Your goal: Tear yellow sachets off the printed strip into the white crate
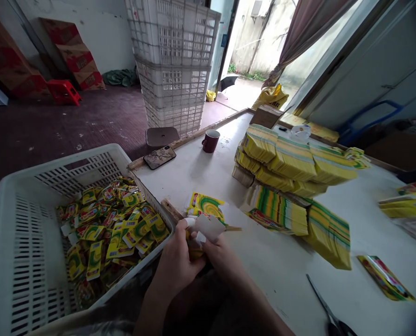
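Observation:
My left hand point(180, 256) and my right hand point(219, 252) are close together at the table's near left edge. Both are closed on a small carton, whose white inner flap point(210, 227) sticks up between them. Its lower part is mostly hidden by the fingers. Just beyond, a flat yellow-and-green carton point(208, 205) lies on the table beside a wooden strip point(172, 210). To the left of my hands stands a white plastic crate point(17, 196) holding many small yellow, green and red cartons point(124, 235).
Stacked bundles of flat cartons point(281, 158) occupy the table's middle right. Scissors point(325, 303) and a colourful pack point(386, 277) lie near the right front. A mug point(211, 141) and a phone point(159, 157) sit toward the far left edge. Tall white crates point(178, 60) stand behind.

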The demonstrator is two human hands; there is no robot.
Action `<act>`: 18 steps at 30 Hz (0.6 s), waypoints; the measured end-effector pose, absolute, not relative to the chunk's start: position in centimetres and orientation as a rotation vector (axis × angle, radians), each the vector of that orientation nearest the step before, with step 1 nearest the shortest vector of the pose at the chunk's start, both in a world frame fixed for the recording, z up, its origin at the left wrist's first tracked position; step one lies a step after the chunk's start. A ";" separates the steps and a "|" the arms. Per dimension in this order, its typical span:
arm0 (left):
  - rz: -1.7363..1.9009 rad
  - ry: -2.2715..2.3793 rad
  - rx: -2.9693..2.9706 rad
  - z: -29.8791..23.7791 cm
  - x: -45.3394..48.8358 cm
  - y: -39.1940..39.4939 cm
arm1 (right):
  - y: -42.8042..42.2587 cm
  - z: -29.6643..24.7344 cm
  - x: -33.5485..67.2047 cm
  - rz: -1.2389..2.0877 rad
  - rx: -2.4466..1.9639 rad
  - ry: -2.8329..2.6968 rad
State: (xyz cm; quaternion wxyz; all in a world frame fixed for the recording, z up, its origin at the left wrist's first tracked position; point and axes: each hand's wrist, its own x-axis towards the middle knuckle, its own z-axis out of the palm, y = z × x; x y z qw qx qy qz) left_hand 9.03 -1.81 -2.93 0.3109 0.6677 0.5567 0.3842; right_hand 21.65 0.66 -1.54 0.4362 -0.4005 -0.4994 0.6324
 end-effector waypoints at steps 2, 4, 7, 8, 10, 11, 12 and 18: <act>1.002 1.421 1.762 -2.8 9.4 -1.8 | 0.7 -1.4 21.7 1.589 -0.988 -1.268; 0.994 1.419 1.732 -2.6 9.4 -1.8 | 0.7 -1.1 22.0 1.609 -0.968 -1.295; 0.968 1.494 1.693 -2.2 9.2 -1.7 | 0.8 -0.8 22.6 1.616 -0.972 -1.296; 0.961 1.517 1.691 -2.1 9.0 -1.7 | 0.8 -0.8 22.8 1.610 -0.986 -1.286; 0.951 1.535 1.702 -1.9 8.8 -1.7 | 0.7 -0.7 23.1 1.593 -1.031 -1.292; 0.945 1.529 1.713 -1.8 8.7 -1.7 | 0.6 -0.8 23.2 1.583 -1.051 -1.337; 0.939 1.524 1.728 -1.7 8.6 -1.7 | 0.5 -0.8 23.2 1.561 -1.066 -1.405; 0.875 1.515 1.779 -1.3 8.8 -2.1 | -0.3 -0.2 22.9 1.345 -1.061 -1.745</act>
